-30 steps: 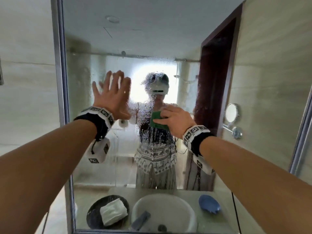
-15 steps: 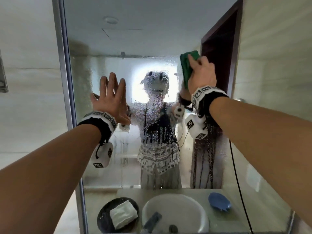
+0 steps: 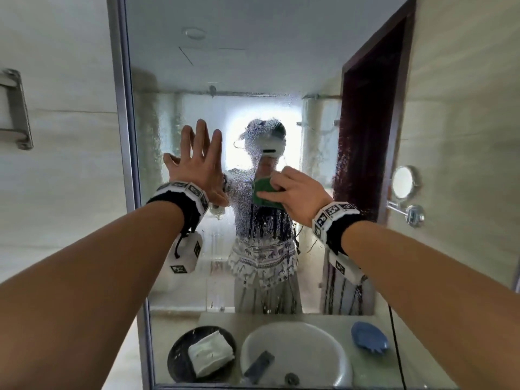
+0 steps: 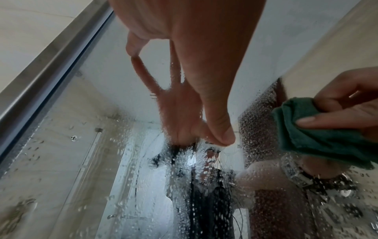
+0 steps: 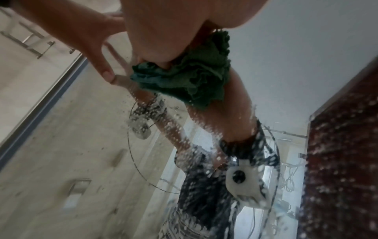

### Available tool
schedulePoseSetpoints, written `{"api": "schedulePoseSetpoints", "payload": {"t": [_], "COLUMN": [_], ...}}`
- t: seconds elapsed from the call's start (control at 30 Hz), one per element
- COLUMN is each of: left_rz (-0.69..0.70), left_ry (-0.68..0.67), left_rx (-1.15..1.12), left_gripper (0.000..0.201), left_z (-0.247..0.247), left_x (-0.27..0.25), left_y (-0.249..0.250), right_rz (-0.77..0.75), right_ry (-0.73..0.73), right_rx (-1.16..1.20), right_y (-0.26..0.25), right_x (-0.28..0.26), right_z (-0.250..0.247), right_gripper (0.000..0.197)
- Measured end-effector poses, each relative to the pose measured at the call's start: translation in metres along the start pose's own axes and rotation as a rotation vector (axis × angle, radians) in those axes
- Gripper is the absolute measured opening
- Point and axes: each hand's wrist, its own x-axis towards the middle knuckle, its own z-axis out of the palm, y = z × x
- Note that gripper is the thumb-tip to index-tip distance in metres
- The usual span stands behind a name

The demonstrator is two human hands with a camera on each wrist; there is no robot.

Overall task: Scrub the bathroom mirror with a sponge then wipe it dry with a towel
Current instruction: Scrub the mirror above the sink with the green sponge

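Note:
A tall wall mirror (image 3: 174,114) fills the head view, its middle covered with water drops and running streaks. My left hand (image 3: 201,161) lies flat against the glass at centre left, fingers straight and spread. My right hand (image 3: 292,190) grips a green sponge (image 3: 264,192) and presses it on the wet glass at the centre. In the left wrist view the green sponge (image 4: 319,134) sits at the right under the right hand's fingers (image 4: 327,122). The right wrist view shows the crumpled green sponge (image 5: 196,76) against the glass. A folded white towel (image 3: 209,353) shows in the reflection on a dark tray.
The mirror reflects a white basin (image 3: 295,356), a dark round tray (image 3: 180,358) and a blue dish (image 3: 368,339) on the counter. A metal frame (image 3: 123,108) edges the mirror's left side. A towel bracket (image 3: 14,108) hangs on the left wall; a round shaving mirror (image 3: 403,182) on the right.
My right hand swept the sponge up to the mirror's upper right half a second ago, then came back down to the centre. The left hand stayed flat on the glass.

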Motion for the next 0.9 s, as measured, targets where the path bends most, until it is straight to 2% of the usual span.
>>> {"api": "schedulePoseSetpoints", "payload": {"t": [0.07, 0.13, 0.2, 0.27, 0.33, 0.37, 0.43, 0.53, 0.63, 0.73, 0.83, 0.9], "left_rz": [0.001, 0.004, 0.010, 0.011, 0.009, 0.010, 0.011, 0.010, 0.007, 0.008, -0.004, -0.008], "left_ry": [-0.005, -0.005, -0.003, 0.002, 0.006, 0.010, 0.026, 0.032, 0.027, 0.039, 0.029, 0.023], "left_rx": [0.001, -0.003, -0.011, -0.004, 0.004, 0.003, 0.005, 0.009, 0.004, -0.005, -0.001, -0.001], "left_gripper": [0.158, 0.158, 0.158, 0.158, 0.158, 0.159, 0.161, 0.161, 0.160, 0.160, 0.160, 0.159], "left_z": [0.000, 0.000, 0.001, 0.002, 0.004, 0.005, 0.008, 0.011, 0.010, 0.009, 0.008, 0.007], "left_x": [0.000, 0.000, 0.000, 0.000, 0.002, 0.003, 0.006, 0.007, 0.005, 0.004, 0.003, 0.003], "left_y": [-0.001, -0.002, -0.003, -0.003, -0.003, -0.003, -0.005, -0.006, -0.005, -0.004, -0.003, -0.002], "right_rz": [-0.050, -0.008, 0.183, 0.441, 0.675, 0.764, 0.839, 0.758, 0.522, 0.255, -0.011, -0.090], "right_ry": [-0.051, -0.066, 0.059, 0.260, 0.378, 0.412, 0.459, 0.380, 0.315, 0.274, 0.123, 0.065], "right_rx": [-0.002, 0.027, 0.103, 0.168, 0.201, 0.205, 0.182, 0.168, 0.141, 0.092, -0.014, -0.005], "right_y": [0.007, 0.014, 0.024, 0.038, 0.053, 0.059, 0.062, 0.050, 0.025, -0.002, -0.017, -0.014], "right_x": [0.001, 0.004, 0.009, 0.017, 0.031, 0.039, 0.055, 0.073, 0.072, 0.053, 0.032, 0.024], "right_z": [-0.003, -0.013, -0.024, -0.037, -0.049, -0.055, -0.063, -0.061, -0.049, -0.025, -0.004, 0.003], "right_gripper": [0.062, 0.058, 0.053, 0.049, 0.051, 0.055, 0.061, 0.062, 0.057, 0.042, 0.053, 0.056]}}
